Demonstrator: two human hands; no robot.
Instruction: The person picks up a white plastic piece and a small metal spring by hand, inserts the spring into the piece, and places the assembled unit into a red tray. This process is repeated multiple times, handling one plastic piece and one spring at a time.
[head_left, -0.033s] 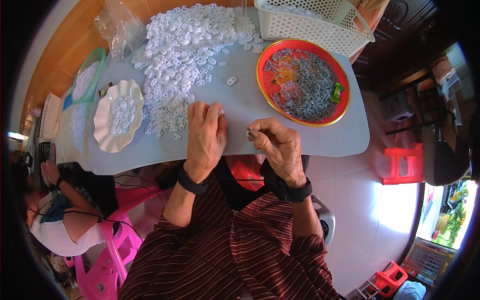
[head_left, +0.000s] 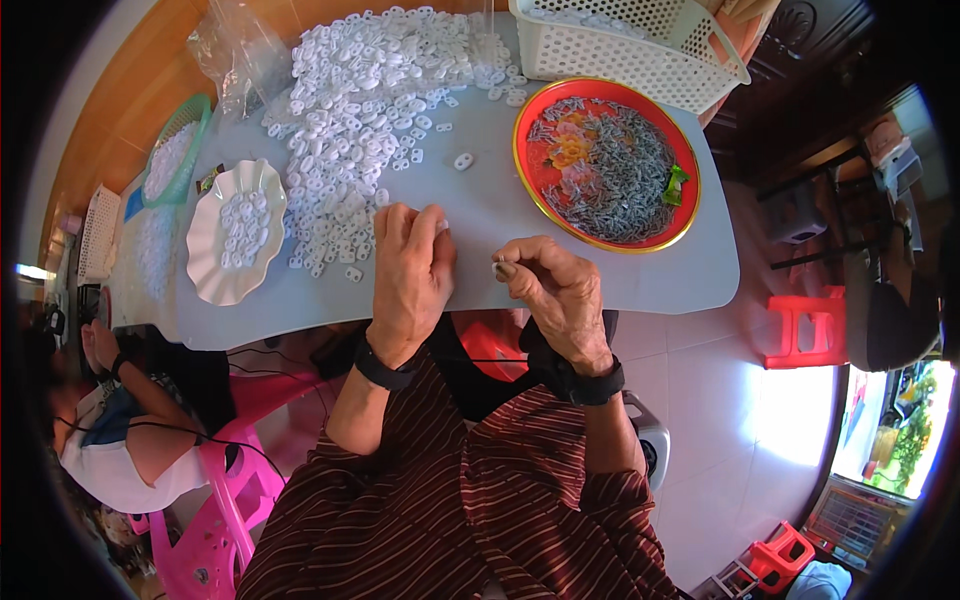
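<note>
My left hand (head_left: pixel 408 282) is closed over the grey table (head_left: pixel 480 215), its fingers curled, with a bit of white plastic showing at the fingertips. To its right, my right hand (head_left: pixel 562 300) pinches thumb and forefinger together; a tiny pale bit shows there, too small to name. Left of my hands spreads a big heap of small white oval plastic pieces with holes (head_left: pixel 345 150). One white piece (head_left: pixel 464 161) lies apart on the tabletop. Beyond my right hand, a red round tray (head_left: pixel 540 190) with a gold rim holds many small grey metal pins or screws (head_left: pixel 625 175).
A scalloped cream dish (head_left: pixel 213 275) with white pieces stands at the left, near a green basket (head_left: pixel 203 125). At the back are a clear plastic bag (head_left: pixel 235 60) and a white perforated basket (head_left: pixel 620 62). Another person's arm (head_left: pixel 150 400) is at far left, by a pink chair (head_left: pixel 225 500).
</note>
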